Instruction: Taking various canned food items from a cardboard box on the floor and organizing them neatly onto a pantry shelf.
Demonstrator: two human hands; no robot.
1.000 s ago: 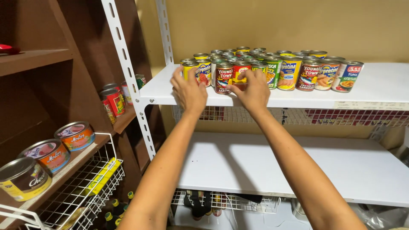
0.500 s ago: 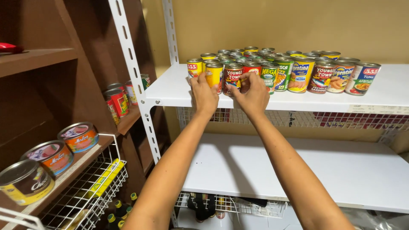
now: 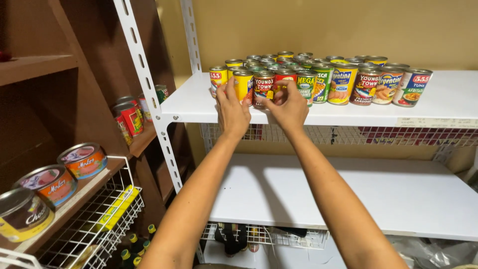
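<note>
Left hand (image 3: 232, 110) raised to the front edge of the upper white shelf (image 3: 199, 107), fingers half curled, fingertips touching the yellow can (image 3: 243, 85); grip on it impossible to confirm. Right hand (image 3: 287, 105) alongside, fingers bent and pinched together around the red-labelled can (image 3: 263, 88), partly covering its lower label. Both cans upright, long axis vertical, lids up, labels facing outward, standing in the front row near the shelf's left end. More cans (image 3: 342, 83) packed behind and to the right. Flat round tins (image 3: 82, 160) on the wooden shelf at far left.
</note>
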